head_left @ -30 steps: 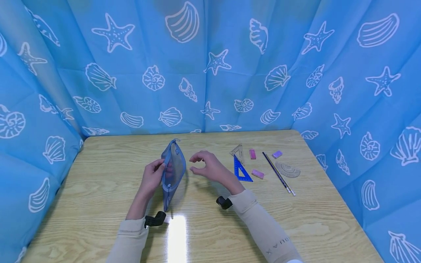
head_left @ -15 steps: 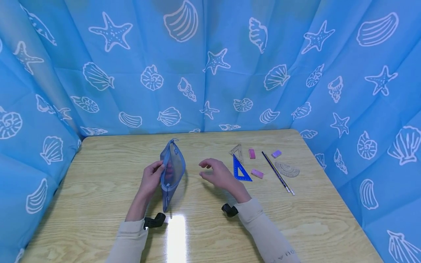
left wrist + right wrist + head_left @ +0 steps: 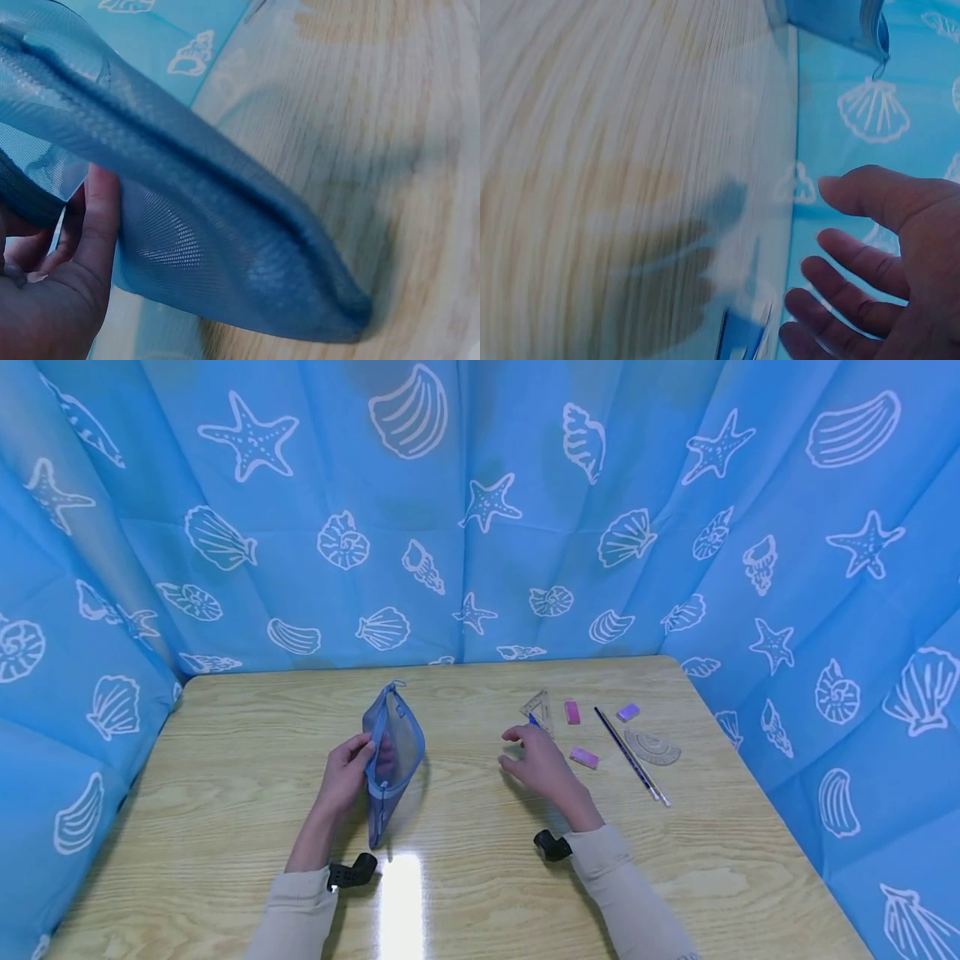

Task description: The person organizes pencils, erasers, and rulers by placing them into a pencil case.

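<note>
My left hand (image 3: 347, 772) pinches one side of a blue mesh zip pouch (image 3: 403, 747), held upright with its mouth gaping. In the left wrist view the pouch (image 3: 225, 217) fills the middle, and some of my left fingers (image 3: 97, 225) are inside its mouth. My right hand (image 3: 546, 767) holds nothing and hovers over the table, thumb apart from the loosely bent fingers. Beneath and behind it lies a blue set square (image 3: 533, 721), mostly hidden in the head view. The right wrist view shows part of that set square (image 3: 741, 335) below the hand.
Right of the hand lie a clear set square (image 3: 537, 703), a dark pink eraser (image 3: 572, 712), a lighter pink eraser (image 3: 584, 758), a purple eraser (image 3: 628, 712), two pencils (image 3: 632, 755) and a clear protractor (image 3: 652, 748). A blue shell-print curtain (image 3: 480, 527) surrounds the wooden table (image 3: 247, 760).
My right hand has moved away from the pouch, rightward to the blue set square, and now covers most of it. The left hand and pouch stay nearly where they were.
</note>
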Tool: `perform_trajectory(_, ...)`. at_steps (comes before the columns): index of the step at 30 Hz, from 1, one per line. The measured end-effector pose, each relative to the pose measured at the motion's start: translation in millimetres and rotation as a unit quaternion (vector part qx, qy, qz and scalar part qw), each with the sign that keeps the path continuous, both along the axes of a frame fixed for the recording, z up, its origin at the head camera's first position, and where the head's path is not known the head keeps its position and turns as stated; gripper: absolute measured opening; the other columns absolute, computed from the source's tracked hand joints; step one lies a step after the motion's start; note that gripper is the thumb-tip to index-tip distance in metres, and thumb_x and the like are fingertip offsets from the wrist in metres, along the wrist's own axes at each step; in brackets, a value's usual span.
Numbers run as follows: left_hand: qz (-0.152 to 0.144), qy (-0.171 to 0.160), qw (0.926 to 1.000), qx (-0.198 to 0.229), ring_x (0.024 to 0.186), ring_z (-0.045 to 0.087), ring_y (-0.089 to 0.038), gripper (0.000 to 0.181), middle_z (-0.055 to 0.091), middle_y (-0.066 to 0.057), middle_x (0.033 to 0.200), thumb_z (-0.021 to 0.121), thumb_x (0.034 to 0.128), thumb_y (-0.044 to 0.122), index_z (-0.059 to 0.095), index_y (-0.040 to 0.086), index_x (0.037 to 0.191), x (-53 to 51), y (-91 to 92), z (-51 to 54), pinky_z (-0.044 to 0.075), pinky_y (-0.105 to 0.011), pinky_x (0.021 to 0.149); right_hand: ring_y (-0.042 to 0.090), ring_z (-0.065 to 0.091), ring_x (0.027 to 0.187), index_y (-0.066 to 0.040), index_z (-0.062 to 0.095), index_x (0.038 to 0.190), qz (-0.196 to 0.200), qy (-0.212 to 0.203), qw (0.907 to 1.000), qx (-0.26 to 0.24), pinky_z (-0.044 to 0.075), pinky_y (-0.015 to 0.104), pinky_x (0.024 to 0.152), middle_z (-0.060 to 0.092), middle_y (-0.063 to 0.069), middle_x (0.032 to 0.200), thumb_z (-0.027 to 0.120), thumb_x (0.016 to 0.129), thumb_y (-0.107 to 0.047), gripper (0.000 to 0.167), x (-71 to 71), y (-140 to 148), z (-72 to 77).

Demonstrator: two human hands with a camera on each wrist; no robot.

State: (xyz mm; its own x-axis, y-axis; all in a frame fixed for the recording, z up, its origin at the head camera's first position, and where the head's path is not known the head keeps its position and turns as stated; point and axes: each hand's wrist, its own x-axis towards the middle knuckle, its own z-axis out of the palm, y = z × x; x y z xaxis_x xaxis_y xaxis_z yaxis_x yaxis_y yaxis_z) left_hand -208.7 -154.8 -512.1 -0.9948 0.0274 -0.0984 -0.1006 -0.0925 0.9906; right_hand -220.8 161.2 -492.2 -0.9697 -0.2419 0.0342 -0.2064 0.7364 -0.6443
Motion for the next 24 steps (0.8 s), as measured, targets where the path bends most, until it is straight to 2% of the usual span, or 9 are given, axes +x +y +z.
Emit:
perform_trajectory(9, 0.003, -0.002, 1.0, 0.001, 0.095, 0.069, -0.008, 0.035, 0.067, -0.015, 0.116, 0.038, 0.11, 0.007, 0.052, -0.013, 0.135, -0.9, -0.4, -3.4, 0.059, -0.028, 0.089, 0.038, 0.057, 0.121, 0.002, 0.063, 0.128, -0.024, 0.008, 0.9988, 0.041, 0.05, 0.051, 0.103, 0.059, 0.023, 0.13, 0.077, 0.09, -0.015, 0.044, -2.8, 23, -7.7)
perform_trajectory(15, -0.003, 0.0, 0.9999, 0.011, 0.095, 0.069, -0.008, 0.034, 0.067, -0.01, 0.112, 0.039, 0.1098, 0.007, 0.051, -0.015, 0.134, 1.3, 0.4, -5.2, 0.059, -0.027, 0.089, 0.042, 0.057, 0.12, 0.006, 0.062, 0.128, -0.039, 0.01, 0.9981, 0.046, 0.05, 0.052, 0.103, 0.059, 0.027, 0.128, 0.079, 0.087, -0.014, 0.048, -3.9, 32, -7.9)
perform_trajectory(19, -0.007, 0.001, 0.9995, 0.031, 0.095, 0.069, -0.009, 0.034, 0.067, -0.004, 0.108, 0.04, 0.1094, 0.006, 0.05, -0.016, 0.133, 2.7, -0.2, -6.9, 0.059, -0.028, 0.09, 0.041, 0.056, 0.12, 0.006, 0.062, 0.128, -0.039, 0.006, 0.9979, 0.052, 0.047, 0.052, 0.105, 0.06, 0.026, 0.126, 0.08, 0.086, -0.017, 0.051, -6.6, 38, -10.8)
perform_trajectory(24, -0.001, -0.003, 0.9996, 0.03, 0.094, 0.069, -0.009, 0.034, 0.068, -0.002, 0.105, 0.04, 0.1097, 0.007, 0.051, -0.016, 0.132, 2.7, -0.3, -8.9, 0.059, -0.029, 0.089, 0.041, 0.054, 0.121, 0.007, 0.058, 0.132, -0.048, -0.021, 0.9957, 0.076, 0.046, 0.053, 0.105, 0.058, 0.026, 0.127, 0.08, 0.087, -0.023, 0.058, -7.6, 45, -15.9)
